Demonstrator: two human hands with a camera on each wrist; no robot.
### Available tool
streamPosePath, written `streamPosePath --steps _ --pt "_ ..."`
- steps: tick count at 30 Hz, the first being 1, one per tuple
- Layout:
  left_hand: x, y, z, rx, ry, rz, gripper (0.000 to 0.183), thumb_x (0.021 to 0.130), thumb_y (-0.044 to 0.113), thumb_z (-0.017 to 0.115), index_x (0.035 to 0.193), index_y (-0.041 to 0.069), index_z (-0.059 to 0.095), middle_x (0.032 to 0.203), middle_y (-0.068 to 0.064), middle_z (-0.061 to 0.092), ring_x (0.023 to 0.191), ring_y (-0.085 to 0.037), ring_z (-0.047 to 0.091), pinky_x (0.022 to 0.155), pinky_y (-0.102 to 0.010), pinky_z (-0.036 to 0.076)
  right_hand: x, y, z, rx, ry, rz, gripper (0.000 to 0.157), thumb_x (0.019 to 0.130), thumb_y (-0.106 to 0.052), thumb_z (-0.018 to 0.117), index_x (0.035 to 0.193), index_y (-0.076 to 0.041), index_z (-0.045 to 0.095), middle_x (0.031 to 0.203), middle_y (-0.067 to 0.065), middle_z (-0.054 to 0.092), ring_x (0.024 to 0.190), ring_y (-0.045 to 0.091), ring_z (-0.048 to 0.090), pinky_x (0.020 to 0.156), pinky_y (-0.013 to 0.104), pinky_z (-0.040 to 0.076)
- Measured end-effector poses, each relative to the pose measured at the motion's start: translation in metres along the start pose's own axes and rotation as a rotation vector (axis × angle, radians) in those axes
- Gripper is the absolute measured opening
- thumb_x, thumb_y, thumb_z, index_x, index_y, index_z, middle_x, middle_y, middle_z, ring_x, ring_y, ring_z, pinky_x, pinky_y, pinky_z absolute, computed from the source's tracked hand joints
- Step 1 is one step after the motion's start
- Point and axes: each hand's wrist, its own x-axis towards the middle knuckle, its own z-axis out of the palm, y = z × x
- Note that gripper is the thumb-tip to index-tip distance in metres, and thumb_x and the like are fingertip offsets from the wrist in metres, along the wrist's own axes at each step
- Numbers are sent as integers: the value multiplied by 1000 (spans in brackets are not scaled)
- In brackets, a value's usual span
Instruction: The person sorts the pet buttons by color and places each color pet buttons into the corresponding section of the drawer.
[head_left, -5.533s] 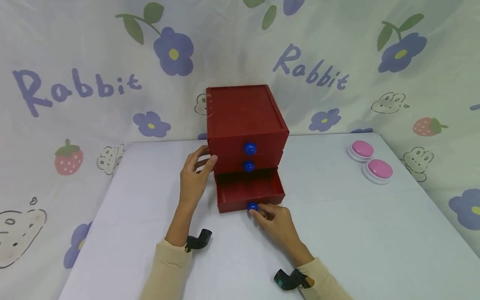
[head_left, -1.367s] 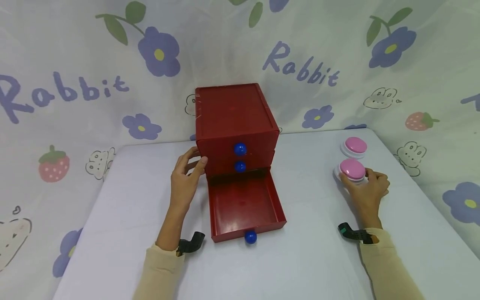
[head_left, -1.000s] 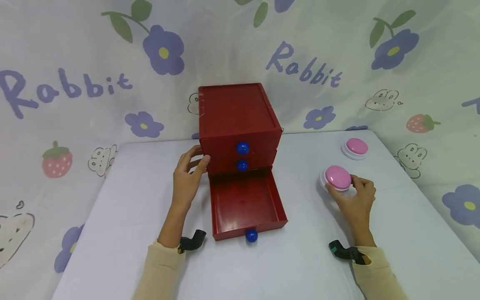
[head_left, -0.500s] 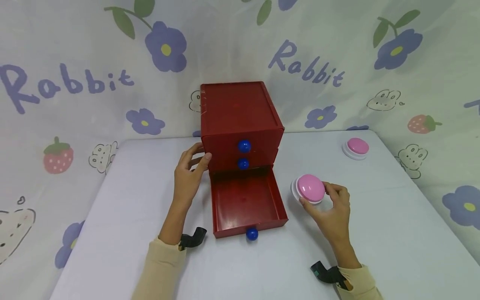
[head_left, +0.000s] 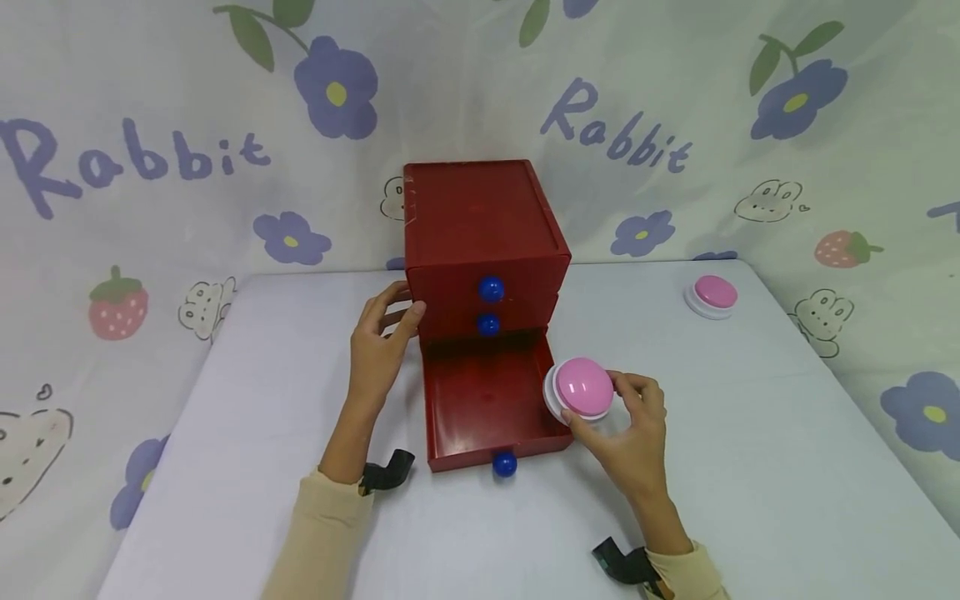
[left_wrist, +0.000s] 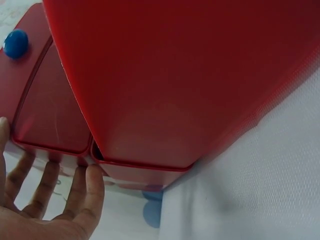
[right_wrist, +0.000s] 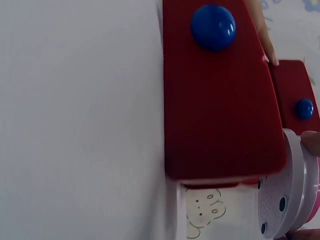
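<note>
A red drawer cabinet (head_left: 480, 212) with blue round knobs stands at the table's middle, its bottom drawer (head_left: 480, 408) pulled out and bare inside. My left hand (head_left: 375, 350) rests against the cabinet's left side, thumb at the front edge; the left wrist view shows its fingers fairly straight along the side. My right hand (head_left: 633, 429) grips a pink push button with a white round base (head_left: 585, 387) by its rim, thumb and fingers on opposite sides. The button is tilted over the drawer's right wall. In the right wrist view its white underside (right_wrist: 280, 200) shows several dark feet.
A second pink push button (head_left: 714, 293) sits at the back right of the white table (head_left: 765, 450). A patterned cloth (head_left: 465, 75) hangs behind the table.
The bottom drawer has been pulled further out and its knob let go. My right hand has taken one push button from the right and carried it left to the drawer. My left hand stays put.
</note>
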Motion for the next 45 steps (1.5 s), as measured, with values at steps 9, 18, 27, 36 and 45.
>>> streamPosePath --steps 9,18,27,36,45 --pt "0 3 0 15 11 0 48 99 29 64 144 13 54 135 -6 55 118 -29 57 88 -35 49 -8 -22 21 13 -33 -45 74 63 -26 94 128 -7 65 120 9 51 125 23 39 90 51 41" --pt "6 -14 2 1 1 4 49 98 35 65 144 22 54 136 -1 54 118 -24 57 89 -38 48 -14 -36 37 16 -38 -113 71 63 -29 95 125 -9 66 117 8 51 121 28 39 86 46 37" --pt "12 -35 1 13 16 26 49 95 46 66 141 33 56 135 6 55 117 -21 58 90 -42 48 -14 -47 51 35 -56 -144 67 65 -34 93 122 -12 68 117 7 53 122 26 40 88 46 32" --pt "13 -36 5 10 16 32 48 95 46 66 141 34 56 134 6 55 115 -19 59 88 -41 49 -12 -55 53 -13 -54 -203 68 63 -34 94 119 -6 67 117 9 53 121 26 42 88 47 29" --pt "11 -34 1 16 31 39 49 95 48 66 140 34 57 134 5 56 114 -18 60 89 -43 51 -15 -66 65 4 -64 -244 67 63 -39 93 114 -3 67 114 9 54 115 25 45 87 46 29"
